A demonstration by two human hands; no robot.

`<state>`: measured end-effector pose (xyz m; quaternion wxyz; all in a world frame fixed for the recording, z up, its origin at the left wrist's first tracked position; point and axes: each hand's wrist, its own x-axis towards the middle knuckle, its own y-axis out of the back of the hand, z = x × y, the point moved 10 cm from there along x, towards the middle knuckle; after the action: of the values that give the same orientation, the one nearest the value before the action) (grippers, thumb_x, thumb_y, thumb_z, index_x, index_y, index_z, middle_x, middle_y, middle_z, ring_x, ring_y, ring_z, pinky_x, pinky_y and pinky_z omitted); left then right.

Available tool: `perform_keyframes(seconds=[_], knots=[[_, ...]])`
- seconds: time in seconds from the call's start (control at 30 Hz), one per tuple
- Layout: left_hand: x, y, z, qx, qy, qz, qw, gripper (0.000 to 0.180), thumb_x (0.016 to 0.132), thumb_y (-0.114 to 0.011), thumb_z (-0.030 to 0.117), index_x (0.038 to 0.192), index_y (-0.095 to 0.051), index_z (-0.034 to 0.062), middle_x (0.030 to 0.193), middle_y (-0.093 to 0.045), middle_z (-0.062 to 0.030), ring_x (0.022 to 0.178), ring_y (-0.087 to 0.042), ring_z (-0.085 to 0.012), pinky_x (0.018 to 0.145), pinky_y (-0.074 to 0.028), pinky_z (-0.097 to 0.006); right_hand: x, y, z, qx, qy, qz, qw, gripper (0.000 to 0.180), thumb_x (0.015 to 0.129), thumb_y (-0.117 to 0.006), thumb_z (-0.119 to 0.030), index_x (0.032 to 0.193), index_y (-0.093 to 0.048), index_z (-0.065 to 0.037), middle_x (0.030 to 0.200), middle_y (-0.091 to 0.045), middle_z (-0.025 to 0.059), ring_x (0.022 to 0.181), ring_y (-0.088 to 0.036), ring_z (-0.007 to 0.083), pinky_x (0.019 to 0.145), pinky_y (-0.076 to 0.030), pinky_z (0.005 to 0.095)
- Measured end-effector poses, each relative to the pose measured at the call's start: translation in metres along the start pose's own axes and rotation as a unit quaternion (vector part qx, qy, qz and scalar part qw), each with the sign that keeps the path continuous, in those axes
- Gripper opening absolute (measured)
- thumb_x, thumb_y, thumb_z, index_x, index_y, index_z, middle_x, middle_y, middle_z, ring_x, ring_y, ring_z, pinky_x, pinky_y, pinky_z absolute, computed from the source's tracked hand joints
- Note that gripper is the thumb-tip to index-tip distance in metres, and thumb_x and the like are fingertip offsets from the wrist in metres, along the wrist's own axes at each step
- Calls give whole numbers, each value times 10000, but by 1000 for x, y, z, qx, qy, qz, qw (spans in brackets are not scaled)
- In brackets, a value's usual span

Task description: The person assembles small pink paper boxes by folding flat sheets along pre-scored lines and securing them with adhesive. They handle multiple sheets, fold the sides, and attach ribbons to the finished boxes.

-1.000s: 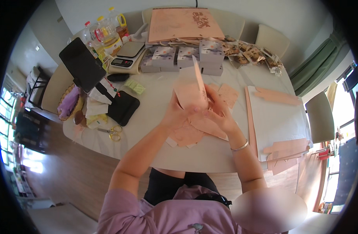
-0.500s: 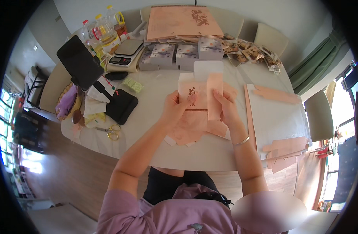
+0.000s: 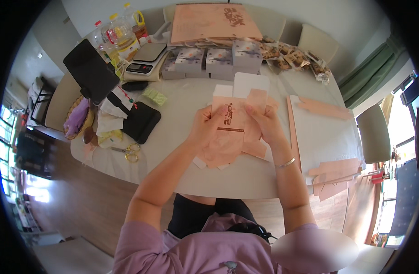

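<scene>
Between my two hands is a pink printed paper box [image 3: 234, 116], partly folded, with white inner flaps standing up along its far end. My left hand [image 3: 205, 124] is closed on its left edge, thumb on the printed face. My right hand [image 3: 267, 122] pinches the right side, thumb near the upper corner. Under the box, several flat pink box blanks [image 3: 222, 153] lie in a loose pile on the white table [image 3: 182, 176]. My hands hide part of the box's sides.
Patterned boxes [image 3: 218, 61] stand in a row at the back, near a kitchen scale [image 3: 140, 68] and small packets [image 3: 294, 59]. To the left are a phone [image 3: 91, 71] on a stand and scissors [image 3: 132, 152]. Pink and white sheets [image 3: 326, 132] lie on the right.
The tall pink side panel under my right thumb has folded over, and the box looks wider and flatter. Its white flaps now stand farther right. Both hands keep hold.
</scene>
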<state>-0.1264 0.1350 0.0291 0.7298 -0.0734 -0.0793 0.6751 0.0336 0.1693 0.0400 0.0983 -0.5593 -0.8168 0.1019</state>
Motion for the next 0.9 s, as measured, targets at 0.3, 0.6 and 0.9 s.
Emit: perform_keyframes(seconds=[0.3, 0.6, 0.9], knots=[[-4, -12, -1, -69, 60, -24, 996, 406, 999, -566, 402, 1022, -644, 4, 920, -675, -16, 774, -622, -70, 655, -529, -251, -3, -7, 6, 19, -44, 15, 999, 300, 899, -728, -160, 1105, -652, 43, 1041, -702, 94, 909, -683, 137, 742, -581, 261], [-13, -25, 1, -185, 52, -95, 977, 467, 992, -569, 396, 1266, -529, 21, 1169, -628, -71, 1015, -634, -138, 815, -550, -293, -1, -7, -1, -2, -1, 10, 1000, 427, 936, -685, -222, 1251, -558, 35, 1111, -677, 92, 936, -668, 138, 805, -567, 278], [-15, -30, -1, -120, 48, -111, 985, 535, 939, -659, 178, 1394, -413, 43, 1340, -546, -87, 1228, -544, -207, 1011, -478, -406, -9, -16, -15, -186, 0, 15, 982, 522, 1032, -488, -399, 1376, -436, -10, 1198, -591, 71, 1029, -587, 106, 818, -497, 224]])
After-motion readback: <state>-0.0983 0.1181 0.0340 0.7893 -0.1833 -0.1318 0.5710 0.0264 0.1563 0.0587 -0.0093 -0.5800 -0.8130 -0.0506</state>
